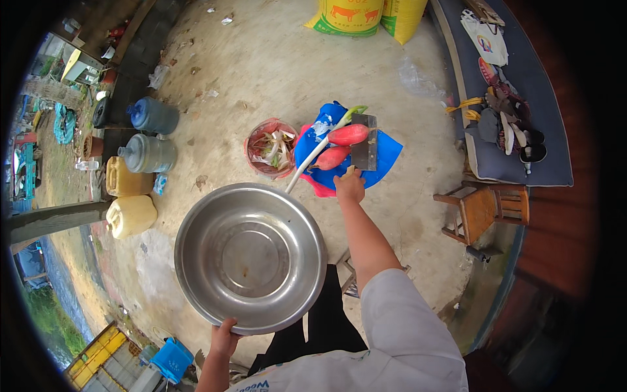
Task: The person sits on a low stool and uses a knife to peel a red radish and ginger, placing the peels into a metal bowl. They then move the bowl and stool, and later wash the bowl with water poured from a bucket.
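My left hand grips the near rim of a large metal basin, which has nothing in it. Farther forward, my right hand is closed around the handle of a cleaver. Its broad blade lies over a blue plastic sheet or bag. Beside the blade are two red radishes, one above the other, and a long white-stemmed green onion lies slantwise along them. Pink plastic shows under the blue. Just left stands a red bucket holding vegetable scraps.
Water jugs and yellowish jerrycans line the left side. Yellow sacks stand at the far end. A wooden chair and a padded bench with shoes are at right. A small stool is partly hidden beneath my right arm.
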Demonstrator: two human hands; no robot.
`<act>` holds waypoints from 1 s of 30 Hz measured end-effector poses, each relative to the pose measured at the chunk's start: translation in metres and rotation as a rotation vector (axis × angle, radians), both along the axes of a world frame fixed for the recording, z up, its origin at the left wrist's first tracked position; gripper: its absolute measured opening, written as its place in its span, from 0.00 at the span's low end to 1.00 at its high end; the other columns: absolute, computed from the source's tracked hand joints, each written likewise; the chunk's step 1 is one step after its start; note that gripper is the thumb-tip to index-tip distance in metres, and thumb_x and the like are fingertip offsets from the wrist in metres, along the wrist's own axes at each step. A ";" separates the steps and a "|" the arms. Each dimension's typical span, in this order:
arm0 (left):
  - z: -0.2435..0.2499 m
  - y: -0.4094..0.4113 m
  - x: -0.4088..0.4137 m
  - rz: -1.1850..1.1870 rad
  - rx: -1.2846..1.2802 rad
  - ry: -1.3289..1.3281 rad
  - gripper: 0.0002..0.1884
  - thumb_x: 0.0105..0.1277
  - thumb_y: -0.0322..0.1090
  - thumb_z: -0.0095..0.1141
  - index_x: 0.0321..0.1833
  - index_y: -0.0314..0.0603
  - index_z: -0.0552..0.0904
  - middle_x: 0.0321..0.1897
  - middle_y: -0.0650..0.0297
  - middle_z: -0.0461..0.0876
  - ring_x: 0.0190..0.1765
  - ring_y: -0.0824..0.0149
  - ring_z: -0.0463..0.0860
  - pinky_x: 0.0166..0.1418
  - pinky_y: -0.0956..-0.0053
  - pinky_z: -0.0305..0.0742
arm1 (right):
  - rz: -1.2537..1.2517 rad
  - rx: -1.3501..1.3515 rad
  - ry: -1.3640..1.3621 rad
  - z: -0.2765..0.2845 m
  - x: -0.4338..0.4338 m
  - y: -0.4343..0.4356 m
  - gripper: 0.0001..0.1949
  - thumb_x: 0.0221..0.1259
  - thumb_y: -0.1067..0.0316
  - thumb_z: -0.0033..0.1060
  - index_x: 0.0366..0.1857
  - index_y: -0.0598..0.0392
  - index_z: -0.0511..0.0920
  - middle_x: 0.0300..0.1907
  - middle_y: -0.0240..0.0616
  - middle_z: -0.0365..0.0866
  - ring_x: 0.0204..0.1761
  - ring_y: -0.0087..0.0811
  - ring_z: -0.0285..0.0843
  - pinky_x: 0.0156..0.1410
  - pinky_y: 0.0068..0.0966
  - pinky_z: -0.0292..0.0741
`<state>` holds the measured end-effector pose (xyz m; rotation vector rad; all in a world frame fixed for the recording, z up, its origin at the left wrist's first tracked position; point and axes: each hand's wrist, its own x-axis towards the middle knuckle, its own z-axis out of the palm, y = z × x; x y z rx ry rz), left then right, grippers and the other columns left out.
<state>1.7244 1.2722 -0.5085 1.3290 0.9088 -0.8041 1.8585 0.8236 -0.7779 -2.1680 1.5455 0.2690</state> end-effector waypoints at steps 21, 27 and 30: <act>-0.003 -0.009 -0.017 0.146 0.047 -0.014 0.27 0.66 0.29 0.52 0.69 0.37 0.64 0.54 0.50 0.79 0.48 0.49 0.85 0.44 0.51 0.87 | 0.015 -0.058 -0.002 -0.006 0.023 0.013 0.40 0.56 0.55 0.74 0.69 0.50 0.58 0.61 0.54 0.66 0.52 0.52 0.83 0.50 0.41 0.84; 0.003 0.014 -0.025 0.022 0.016 -0.040 0.28 0.65 0.29 0.53 0.69 0.38 0.64 0.53 0.51 0.79 0.48 0.51 0.86 0.41 0.55 0.88 | 0.185 0.119 -0.135 0.003 -0.076 0.017 0.20 0.63 0.54 0.65 0.55 0.46 0.75 0.49 0.48 0.82 0.49 0.52 0.82 0.48 0.48 0.80; 0.013 0.027 -0.027 -0.086 0.031 -0.094 0.28 0.64 0.28 0.53 0.68 0.36 0.65 0.53 0.52 0.79 0.48 0.53 0.86 0.43 0.57 0.89 | 0.048 0.682 -0.302 0.001 -0.154 0.033 0.16 0.66 0.51 0.63 0.47 0.50 0.80 0.34 0.40 0.85 0.39 0.38 0.86 0.42 0.38 0.81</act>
